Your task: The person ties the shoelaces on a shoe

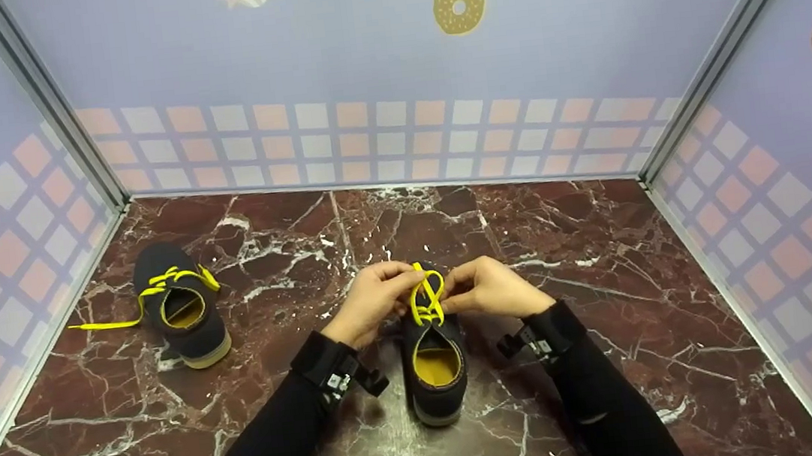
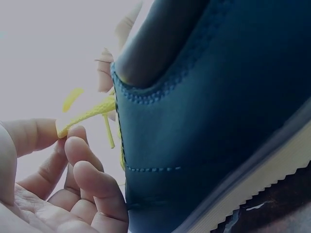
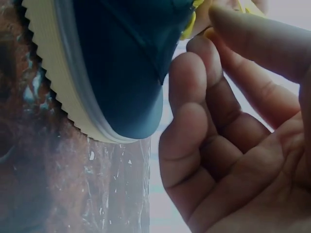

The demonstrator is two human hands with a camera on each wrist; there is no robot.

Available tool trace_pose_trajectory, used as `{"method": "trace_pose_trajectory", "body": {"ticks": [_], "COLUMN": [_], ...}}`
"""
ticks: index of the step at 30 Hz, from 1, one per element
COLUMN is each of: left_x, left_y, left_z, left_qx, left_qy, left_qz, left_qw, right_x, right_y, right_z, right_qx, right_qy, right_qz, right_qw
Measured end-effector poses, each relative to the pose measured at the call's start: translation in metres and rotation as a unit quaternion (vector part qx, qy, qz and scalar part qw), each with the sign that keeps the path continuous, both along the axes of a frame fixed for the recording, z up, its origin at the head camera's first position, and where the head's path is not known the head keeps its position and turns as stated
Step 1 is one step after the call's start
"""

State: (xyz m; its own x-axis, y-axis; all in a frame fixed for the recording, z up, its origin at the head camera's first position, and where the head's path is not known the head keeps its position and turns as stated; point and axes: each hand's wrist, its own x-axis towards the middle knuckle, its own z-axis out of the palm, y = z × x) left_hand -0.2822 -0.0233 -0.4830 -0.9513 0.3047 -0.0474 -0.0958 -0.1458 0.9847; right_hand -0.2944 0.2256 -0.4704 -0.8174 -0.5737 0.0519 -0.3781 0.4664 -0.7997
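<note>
A dark shoe [image 1: 439,403] with a yellow lining and a pale sole stands in the middle, its heel towards me. Its yellow shoelace [image 1: 428,315] rises in loops over the tongue. From the left side my left hand [image 1: 372,303] pinches the shoelace [image 2: 87,116] between thumb and forefinger, its other fingers curled beside the shoe. Opposite it, my right hand [image 1: 494,290] pinches the lace at the shoe's right side. In the right wrist view, thumb and forefinger of the right hand [image 3: 228,121] meet close to the yellow lace. The shoe's toe is mostly hidden behind the hands.
A second dark shoe [image 1: 208,343] stands at the left, one end of its yellow lace [image 1: 110,325] stretched out over the floor. Marbled dark red flooring [image 1: 616,357] lies beneath both shoes. Pale purple panels [image 1: 373,58] enclose the back and both sides.
</note>
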Motion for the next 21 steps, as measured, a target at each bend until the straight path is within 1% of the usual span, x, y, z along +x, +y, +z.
{"method": "trace_pose_trajectory", "body": {"ticks": [4,8,11,15,21], "left_x": [0.000,0.000,0.000,-0.001,-0.001], "left_y": [-0.001,-0.001,-0.001,-0.001,-0.002], "left_z": [0.000,0.000,0.000,-0.001,-0.002], "left_qx": [-0.004,-0.011,-0.013,-0.016,-0.016], "left_qy": [0.001,0.009,0.010,0.010,0.011], "left_qz": [0.003,-0.001,-0.002,-0.004,-0.007], "left_qw": [1.0000,0.9999,0.9999,0.9998,0.9998], "right_x": [0.000,-0.001,-0.001,-0.003,-0.004], "right_y": [-0.001,-0.003,-0.004,-0.005,-0.005], "right_z": [-0.002,-0.004,-0.005,-0.009,-0.014], "right_qx": [0.000,-0.011,-0.028,-0.055,-0.084], "right_qy": [0.007,0.002,-0.010,-0.036,-0.061], "right_qz": [0.008,0.013,0.019,0.028,0.030], "right_qw": [0.9999,0.9999,0.9994,0.9975,0.9942]}}
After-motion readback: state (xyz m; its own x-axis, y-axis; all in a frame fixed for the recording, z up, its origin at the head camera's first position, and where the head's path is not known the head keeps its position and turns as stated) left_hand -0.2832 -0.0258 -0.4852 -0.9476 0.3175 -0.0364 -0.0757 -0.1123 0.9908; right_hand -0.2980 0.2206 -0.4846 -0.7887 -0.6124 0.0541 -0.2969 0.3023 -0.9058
